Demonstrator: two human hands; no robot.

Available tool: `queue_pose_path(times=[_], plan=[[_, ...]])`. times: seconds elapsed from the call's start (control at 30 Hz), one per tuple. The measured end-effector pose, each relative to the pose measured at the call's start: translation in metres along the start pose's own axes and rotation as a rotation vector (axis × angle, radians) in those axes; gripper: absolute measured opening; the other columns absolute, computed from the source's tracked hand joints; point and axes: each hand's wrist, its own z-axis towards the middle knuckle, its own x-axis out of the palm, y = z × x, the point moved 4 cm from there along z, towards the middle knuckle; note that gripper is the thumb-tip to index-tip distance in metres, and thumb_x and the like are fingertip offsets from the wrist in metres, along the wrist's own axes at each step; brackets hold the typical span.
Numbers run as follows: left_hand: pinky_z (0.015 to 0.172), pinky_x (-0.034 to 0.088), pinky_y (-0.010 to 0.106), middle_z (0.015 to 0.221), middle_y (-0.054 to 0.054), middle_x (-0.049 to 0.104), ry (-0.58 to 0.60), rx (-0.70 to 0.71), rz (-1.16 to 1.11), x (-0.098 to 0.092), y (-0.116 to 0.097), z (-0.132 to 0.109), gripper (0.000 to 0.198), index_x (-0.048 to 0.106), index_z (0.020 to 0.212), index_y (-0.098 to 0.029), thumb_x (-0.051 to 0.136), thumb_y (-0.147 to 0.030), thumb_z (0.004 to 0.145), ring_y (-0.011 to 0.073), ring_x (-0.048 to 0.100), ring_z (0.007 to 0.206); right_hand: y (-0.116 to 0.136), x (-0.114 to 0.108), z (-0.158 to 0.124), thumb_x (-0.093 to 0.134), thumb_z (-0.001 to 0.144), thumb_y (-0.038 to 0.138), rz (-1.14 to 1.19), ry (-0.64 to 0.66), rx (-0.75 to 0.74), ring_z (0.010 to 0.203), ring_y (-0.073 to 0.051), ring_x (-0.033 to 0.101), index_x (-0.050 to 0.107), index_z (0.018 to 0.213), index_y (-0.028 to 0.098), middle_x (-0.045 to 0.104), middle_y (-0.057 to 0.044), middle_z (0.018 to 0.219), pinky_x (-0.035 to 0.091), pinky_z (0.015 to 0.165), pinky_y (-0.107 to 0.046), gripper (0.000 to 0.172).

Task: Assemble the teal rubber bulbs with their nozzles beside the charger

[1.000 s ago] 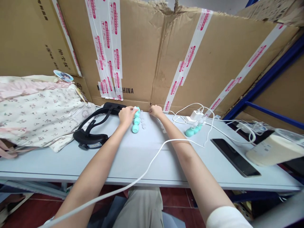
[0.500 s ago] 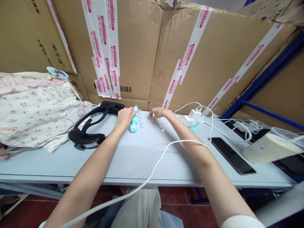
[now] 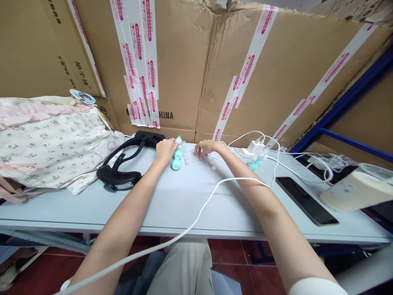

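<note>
My left hand [image 3: 166, 150] rests at the far end of a short row of small mint-green bottle-like pieces [image 3: 176, 160], its fingers bent over against the top ones. Beside that row, to the right, lies a line of small clear pieces [image 3: 186, 155], too faint to name. My right hand [image 3: 206, 148] hovers low over the table just right of them, fingers curled downward and apart, with nothing visible between them. Several small whitish translucent pieces [image 3: 213, 164] lie under and in front of its wrist.
A black head strap [image 3: 118, 176] and floral cloth [image 3: 61, 143] lie left. More mint-green pieces [image 3: 254, 164] sit by a white charger [image 3: 256, 146]. A phone [image 3: 307, 200] and a cream container [image 3: 350, 192] stand right. A white cable [image 3: 196, 223] crosses in front; cardboard [image 3: 184, 61] walls the back.
The whole view has shifted slightly, moving things to the right in the picture. Both hands keep nearly the same places; the right fingers have shifted a little.
</note>
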Motion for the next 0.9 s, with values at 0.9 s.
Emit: queue_pose_path(times=[0.9], plan=[[0.072,0.041,0.031,0.095,0.012,0.071,0.013,0.042,0.02,0.0,-0.004,0.0,0.045,0.067,0.108,-0.021,0.041,-0.053,0.089,0.0274,0.064,0.089,0.01,0.03,-0.036,0.071,0.073,0.039,-0.021,-0.214,-0.064,0.086,-0.016,0.063,0.07,0.094,0.028,0.072,0.003,0.093,0.032,0.062,-0.022,0.024]])
